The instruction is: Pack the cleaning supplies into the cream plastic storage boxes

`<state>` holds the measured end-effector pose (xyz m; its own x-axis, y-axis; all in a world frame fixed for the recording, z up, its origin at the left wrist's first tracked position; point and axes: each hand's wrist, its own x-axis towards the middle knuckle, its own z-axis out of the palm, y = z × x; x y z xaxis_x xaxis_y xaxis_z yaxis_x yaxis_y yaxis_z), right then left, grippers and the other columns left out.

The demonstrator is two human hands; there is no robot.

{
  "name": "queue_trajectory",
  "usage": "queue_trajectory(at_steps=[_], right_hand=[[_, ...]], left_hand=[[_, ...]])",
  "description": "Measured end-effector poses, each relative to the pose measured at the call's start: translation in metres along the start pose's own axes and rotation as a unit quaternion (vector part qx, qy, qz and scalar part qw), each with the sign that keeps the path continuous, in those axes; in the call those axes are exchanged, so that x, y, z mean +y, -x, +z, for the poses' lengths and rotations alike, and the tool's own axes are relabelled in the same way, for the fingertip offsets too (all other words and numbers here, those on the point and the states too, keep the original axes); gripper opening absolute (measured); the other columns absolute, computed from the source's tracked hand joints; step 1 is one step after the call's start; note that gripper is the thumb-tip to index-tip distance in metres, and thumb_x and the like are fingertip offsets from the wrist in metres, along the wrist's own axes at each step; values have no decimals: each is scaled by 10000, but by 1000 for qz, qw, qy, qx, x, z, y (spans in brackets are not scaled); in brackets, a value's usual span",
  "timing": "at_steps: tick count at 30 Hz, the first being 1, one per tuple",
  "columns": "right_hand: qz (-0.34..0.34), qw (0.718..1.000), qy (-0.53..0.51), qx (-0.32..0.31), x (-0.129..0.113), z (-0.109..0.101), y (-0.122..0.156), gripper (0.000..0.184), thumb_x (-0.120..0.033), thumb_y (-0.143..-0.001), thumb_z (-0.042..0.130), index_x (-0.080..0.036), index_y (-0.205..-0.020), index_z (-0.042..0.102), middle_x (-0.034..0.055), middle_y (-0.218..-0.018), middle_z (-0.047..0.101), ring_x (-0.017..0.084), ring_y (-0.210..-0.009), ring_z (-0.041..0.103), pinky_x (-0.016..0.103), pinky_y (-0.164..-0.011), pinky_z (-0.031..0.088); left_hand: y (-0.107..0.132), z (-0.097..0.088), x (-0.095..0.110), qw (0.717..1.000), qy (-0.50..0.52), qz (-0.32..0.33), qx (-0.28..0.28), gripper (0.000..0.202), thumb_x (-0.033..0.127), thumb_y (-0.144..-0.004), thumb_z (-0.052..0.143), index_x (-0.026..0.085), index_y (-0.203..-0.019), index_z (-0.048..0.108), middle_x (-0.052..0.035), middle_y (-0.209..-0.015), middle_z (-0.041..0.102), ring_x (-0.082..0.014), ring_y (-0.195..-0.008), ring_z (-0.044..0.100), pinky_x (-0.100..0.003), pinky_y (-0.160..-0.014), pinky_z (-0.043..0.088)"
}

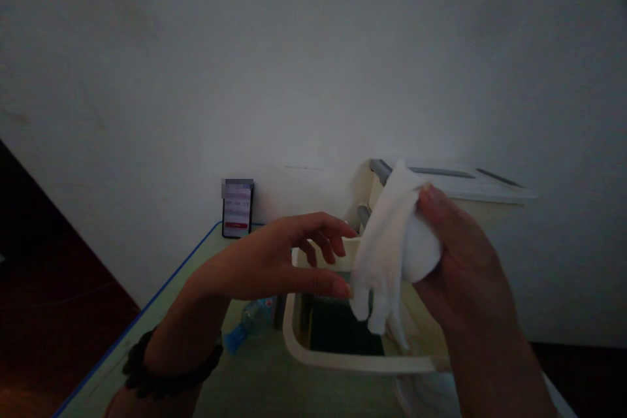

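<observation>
My right hand (467, 261) is closed round a white glove (385, 241), its finger-like ends hanging down over the storage box. A rounded white part (421, 251), smooth and bulging, shows between the glove and my right palm; I cannot tell whether it belongs to the same piece. To the left, my left hand (289, 258) is open, its fingers spread and curved toward the glove. Its fingertips come close to the glove's left edge, and I cannot tell whether the thumb touches it. Below both hands stands the cream storage box (362, 364), with a dark green flat thing (343, 330) inside.
The box's raised lid (490, 191) with grey handles is at the back right, by the wall. A phone (238, 212) leans upright against the wall. A clear plastic bottle with a blue cap (252, 323) lies left of the box on the green tabletop (274, 385).
</observation>
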<state>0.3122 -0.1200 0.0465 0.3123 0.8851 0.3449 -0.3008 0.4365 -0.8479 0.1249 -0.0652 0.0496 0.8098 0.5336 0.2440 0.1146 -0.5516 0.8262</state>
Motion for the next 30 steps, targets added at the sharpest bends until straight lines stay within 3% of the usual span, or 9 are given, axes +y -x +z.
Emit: queue_trajectory(at_steps=[2, 5, 9, 13, 18, 24, 30], right_hand=[[14, 1000, -4, -11, 0, 2, 1, 196, -422, -715, 723, -229, -706, 690, -41, -562, 572, 66, -445, 468, 163, -371, 410], [19, 1000, -5, -13, 0, 2, 1, 214, -436, -707, 725, -224, -722, 700, -31, -595, 598, 71, -460, 480, 169, -380, 418], [6, 1000, -7, 14, 0, -2, -2, 212, -416, -705, 733, -213, -762, 710, -15, -714, 642, 77, -560, 545, 168, -487, 483], [8, 999, -26, 28, 2, -6, -7, 185, -403, -757, 691, -221, -785, 682, -20, -724, 612, 106, -618, 569, 216, -567, 523], [37, 999, -29, 23, 5, -5, -7, 237, -441, -823, 609, -229, -912, 665, -12, -765, 624, 131, -669, 598, 255, -627, 538], [14, 998, 27, 48, 5, -6, -6, 225, -446, -775, 661, -230, -837, 667, 5, -738, 665, 197, -771, 656, 310, -656, 544], [11, 998, 54, 39, 5, -7, -6, 258, -476, -756, 670, -225, -818, 665, 14, -720, 669, 211, -781, 660, 321, -649, 544]], left_hand=[[0, 3, 2, 998, -58, -14, 1, 519, 397, -694, 757, 181, -1131, 579, -48, -1021, 639, -196, -937, 595, -309, -801, 476], [1, 5, 5, 996, -86, -34, -14, 407, 448, -775, 664, 188, -1083, 609, -41, -994, 649, -201, -915, 598, -315, -805, 473], [2, 6, 3, 998, -21, -51, -13, 281, 397, -876, 550, 174, -1040, 593, -21, -924, 649, -169, -856, 611, -268, -730, 483], [3, 5, 0, 996, 58, -66, 16, 241, 378, -849, 594, 160, -944, 557, 12, -813, 599, -122, -723, 579, -210, -587, 461], [2, 7, 1, 989, 139, -46, 29, 162, 214, -796, 669, 161, -872, 536, 43, -777, 608, -81, -705, 578, -168, -596, 462], [1, 8, 2, 978, 200, -57, -17, 204, 97, -774, 666, 153, -954, 589, 23, -829, 672, -100, -782, 631, -185, -666, 489], [1, 5, 1, 985, 142, -63, -69, 130, 177, -788, 666, 162, -917, 676, 23, -847, 662, -114, -795, 604, -192, -709, 473]])
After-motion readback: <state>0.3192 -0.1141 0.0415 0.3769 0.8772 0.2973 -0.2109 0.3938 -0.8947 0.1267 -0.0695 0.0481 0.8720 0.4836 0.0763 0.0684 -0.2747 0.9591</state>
